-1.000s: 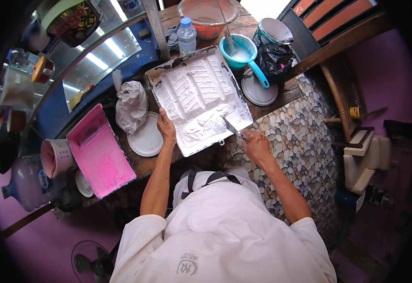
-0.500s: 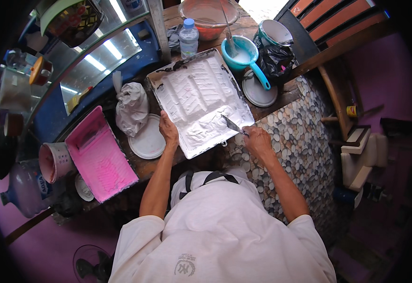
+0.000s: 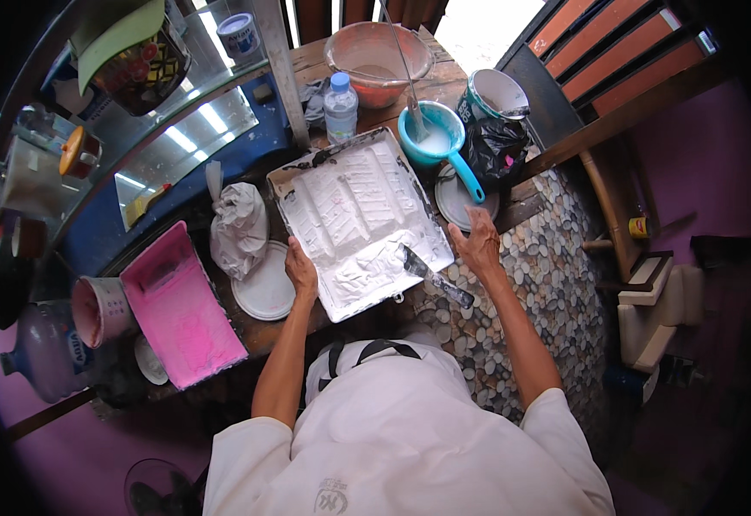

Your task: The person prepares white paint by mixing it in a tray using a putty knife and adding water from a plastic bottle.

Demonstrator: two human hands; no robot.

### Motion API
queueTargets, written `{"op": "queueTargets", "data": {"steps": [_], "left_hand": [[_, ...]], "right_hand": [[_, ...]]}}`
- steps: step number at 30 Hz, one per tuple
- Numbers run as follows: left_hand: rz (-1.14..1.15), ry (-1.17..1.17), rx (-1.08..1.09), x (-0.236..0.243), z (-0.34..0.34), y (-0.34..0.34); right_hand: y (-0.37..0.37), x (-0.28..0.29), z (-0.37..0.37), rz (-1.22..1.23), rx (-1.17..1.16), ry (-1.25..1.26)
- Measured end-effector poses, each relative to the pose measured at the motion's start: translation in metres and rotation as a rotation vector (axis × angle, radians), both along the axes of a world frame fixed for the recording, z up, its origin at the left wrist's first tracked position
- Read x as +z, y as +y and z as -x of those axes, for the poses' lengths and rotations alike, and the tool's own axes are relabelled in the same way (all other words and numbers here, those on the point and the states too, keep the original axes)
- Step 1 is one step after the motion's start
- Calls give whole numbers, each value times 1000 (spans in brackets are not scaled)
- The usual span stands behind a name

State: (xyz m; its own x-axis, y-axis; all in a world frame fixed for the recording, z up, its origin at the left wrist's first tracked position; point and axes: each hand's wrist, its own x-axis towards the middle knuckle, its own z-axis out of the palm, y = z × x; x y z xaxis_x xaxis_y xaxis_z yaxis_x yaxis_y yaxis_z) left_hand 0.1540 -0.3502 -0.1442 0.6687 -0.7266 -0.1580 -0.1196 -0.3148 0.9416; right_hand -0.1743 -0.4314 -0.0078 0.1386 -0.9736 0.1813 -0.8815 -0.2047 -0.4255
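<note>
In front of me lies a ribbed white paint tray (image 3: 345, 193), with thick white paint over its bottom. My left hand (image 3: 302, 268) grips its left edge. A putty knife (image 3: 435, 277) rests in the near right part, its dark handle sticking out over the tray's rim. My right hand (image 3: 478, 242) holds nothing; its fingers are apart, close beside the tray's right edge. Beyond that hand stands a turquoise dipper (image 3: 461, 168) with white liquid and a brush (image 3: 416, 120) in it, next to a round white lid (image 3: 461, 211).
At the left are a pink paint tray (image 3: 188, 318), a tied white plastic bag (image 3: 238, 228), another white lid (image 3: 263, 284) and a pink bucket (image 3: 100, 310). A bottle (image 3: 341, 110), an orange basin (image 3: 380, 64), a paint bucket (image 3: 494, 93) and a black bag (image 3: 491, 150) stand farther back.
My right hand has let go of the putty knife and moved slightly up beside the tray's right edge. The knife now lies in the tray. My left hand keeps its hold.
</note>
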Motion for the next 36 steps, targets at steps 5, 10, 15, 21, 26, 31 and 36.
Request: {"op": "queueTargets", "data": {"steps": [5,10,15,21,26,31,36], "left_hand": [[-37,-103,9,-2,-3,-1],[-73,-208,49,5,1,10],[-52,-425,264,35,7,32],[-72,-377,353,57,12,66],[-154,-376,344,62,16,102],[-210,-334,318,62,18,137],[-172,-210,356,58,22,147]], "right_hand": [[-83,-25,6,143,5,60],[-136,-31,10,-447,-92,-80],[-127,-23,-3,-197,-130,-98],[-154,-7,-37,221,68,-179],[-226,-18,-69,-112,59,-35],[-243,-42,-82,-119,33,46],[-241,-22,-64,-177,14,111]]}}
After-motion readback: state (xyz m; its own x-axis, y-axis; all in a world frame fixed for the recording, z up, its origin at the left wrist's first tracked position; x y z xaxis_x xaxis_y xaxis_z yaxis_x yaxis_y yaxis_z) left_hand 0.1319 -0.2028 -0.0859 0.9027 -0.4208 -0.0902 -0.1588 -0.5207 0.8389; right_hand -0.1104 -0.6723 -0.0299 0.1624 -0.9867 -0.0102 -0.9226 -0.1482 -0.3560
